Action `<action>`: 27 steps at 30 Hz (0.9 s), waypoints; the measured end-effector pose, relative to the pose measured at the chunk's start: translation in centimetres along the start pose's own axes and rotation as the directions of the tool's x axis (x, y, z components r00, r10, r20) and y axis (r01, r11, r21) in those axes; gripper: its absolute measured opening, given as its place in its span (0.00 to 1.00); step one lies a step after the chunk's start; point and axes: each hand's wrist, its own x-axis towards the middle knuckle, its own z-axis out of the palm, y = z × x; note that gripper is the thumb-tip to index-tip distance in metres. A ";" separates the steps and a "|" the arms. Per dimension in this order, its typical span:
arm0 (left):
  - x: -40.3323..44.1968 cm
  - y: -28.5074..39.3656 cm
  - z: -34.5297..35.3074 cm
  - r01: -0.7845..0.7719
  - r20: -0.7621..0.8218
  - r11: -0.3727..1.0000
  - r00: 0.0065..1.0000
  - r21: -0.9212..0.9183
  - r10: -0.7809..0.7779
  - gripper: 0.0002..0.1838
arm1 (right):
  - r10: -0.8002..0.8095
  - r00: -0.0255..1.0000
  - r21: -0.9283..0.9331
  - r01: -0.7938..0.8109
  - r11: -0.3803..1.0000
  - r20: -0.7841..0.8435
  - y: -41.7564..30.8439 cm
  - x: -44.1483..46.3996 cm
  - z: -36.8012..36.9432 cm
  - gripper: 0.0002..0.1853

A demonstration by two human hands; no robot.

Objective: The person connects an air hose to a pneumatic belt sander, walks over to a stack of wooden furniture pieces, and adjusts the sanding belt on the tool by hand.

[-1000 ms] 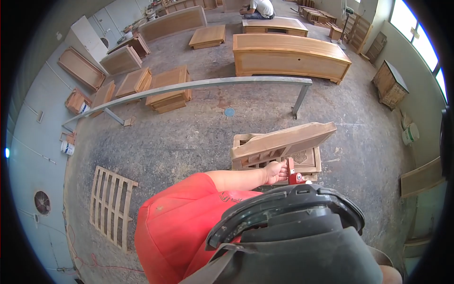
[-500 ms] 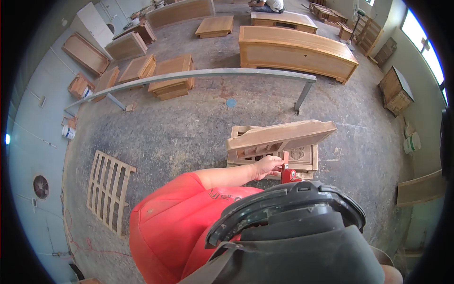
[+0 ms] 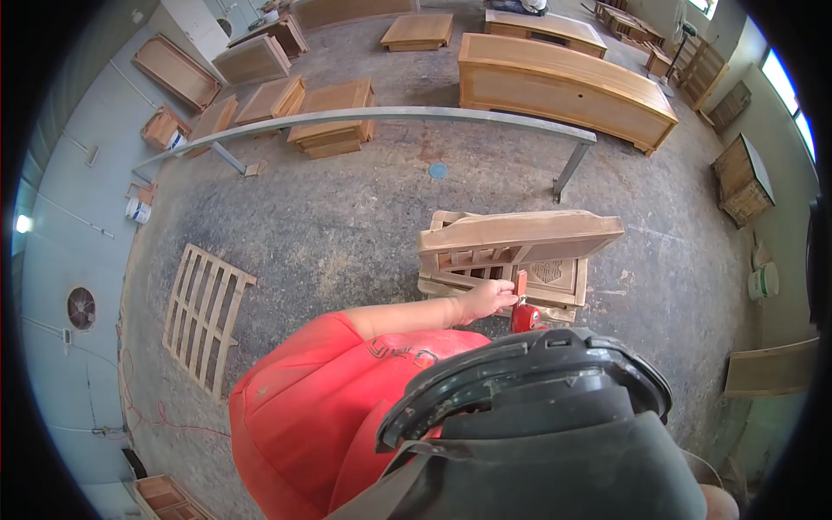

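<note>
My left hand [image 3: 487, 301] reaches forward from a red sleeve, its fingers closed at the edge of a red power tool [image 3: 525, 318] with an upright orange-red plate [image 3: 521, 283]. The tool's exact kind is unclear. Right beside them is an unfinished wooden furniture piece [image 3: 520, 236] with a thick top board, slatted openings and a carved panel [image 3: 548, 272]. It stands tilted over another wooden frame [image 3: 450, 218]. A dark mask or respirator [image 3: 537, 390] covers the lower middle of the view. My right hand is hidden behind it.
A grey metal rail [image 3: 373, 113] on legs crosses beyond the work. A slatted wooden frame [image 3: 206, 316] lies to the left. Farther off stand a long wooden cabinet [image 3: 563, 87] and low wooden units [image 3: 334, 117]. A white bucket [image 3: 763, 282] sits at the right wall.
The view has shifted, so the room appears farther right and higher on the far side. The wooden piece now appears less slanted. My left hand stays by the red tool.
</note>
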 end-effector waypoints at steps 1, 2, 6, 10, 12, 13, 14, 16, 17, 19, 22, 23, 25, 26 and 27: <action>0.1 0.2 0.0 -0.005 0.054 0.999 0.999 0.043 0.003 0.14 | 0.011 1.000 0.011 -0.011 1.000 -0.011 0.0 -0.3 0.1 0.09; 1.8 -2.1 -1.1 -0.268 0.202 0.896 0.957 0.355 0.207 0.17 | 0.022 0.999 0.015 -0.021 1.000 -0.026 0.1 -0.5 0.2 0.09; 3.1 -2.3 -4.3 -0.450 0.223 0.801 0.893 0.395 0.392 0.26 | -0.003 0.999 -0.009 0.003 1.000 -0.040 1.0 0.1 0.0 0.10; -3.5 8.4 -3.5 -0.244 -0.035 0.965 0.968 0.095 0.248 0.26 | 0.006 0.998 -0.076 -0.011 0.997 -0.068 1.6 0.3 0.0 0.10; -4.3 8.9 -3.9 -0.274 -0.080 0.959 0.957 0.070 0.279 0.25 | -0.004 0.997 -0.241 -0.014 0.971 -0.075 2.9 1.0 -0.2 0.12; -4.5 8.7 -4.0 -0.308 -0.045 0.913 0.942 0.266 0.331 0.25 | -0.013 0.997 -0.292 -0.008 0.956 -0.072 2.5 1.2 -0.3 0.12; -4.6 8.6 -4.2 -0.333 0.002 0.827 0.928 0.453 0.372 0.26 | -0.013 0.999 -0.330 -0.004 0.944 -0.049 2.0 1.4 -0.2 0.13; -4.3 6.1 -4.5 -0.376 0.122 0.562 0.892 0.737 0.436 0.35 | 0.009 0.997 -0.245 0.011 0.969 0.080 -0.1 1.2 -0.1 0.13; -4.5 5.9 -4.3 -0.332 0.174 0.534 0.930 0.777 0.324 0.36 | 0.032 0.986 -0.192 0.000 0.981 0.161 -2.1 0.8 0.2 0.14; -3.9 2.3 -4.5 -0.325 0.250 0.349 0.937 0.879 0.242 0.39 | 0.081 0.941 -0.113 -0.046 0.993 0.328 -6.8 -0.6 1.2 0.15; -4.5 -0.1 -4.4 -0.367 0.332 0.266 0.928 0.891 0.170 0.36 | 0.112 0.868 -0.085 -0.081 0.993 0.484 -12.1 -2.4 3.4 0.17; -5.2 0.3 -4.1 -0.363 0.341 0.293 0.932 0.885 0.122 0.35 | 0.113 0.849 -0.092 -0.076 0.993 0.516 -13.0 -2.6 4.3 0.17; -7.9 3.1 -3.8 -0.081 0.189 0.434 0.959 0.897 -0.211 0.31 | 0.015 0.856 -0.161 0.080 0.984 0.517 -12.2 -2.0 6.2 0.20; -8.9 3.4 -4.2 0.018 0.143 0.454 0.937 0.891 -0.318 0.29 | -0.085 0.844 -0.228 0.239 0.944 0.530 -10.9 -1.3 7.4 0.22; -10.1 2.5 -5.5 -0.031 0.129 0.430 0.971 0.902 -0.200 0.28 | -0.142 0.768 -0.165 0.307 0.937 0.624 -6.8 1.7 8.8 0.21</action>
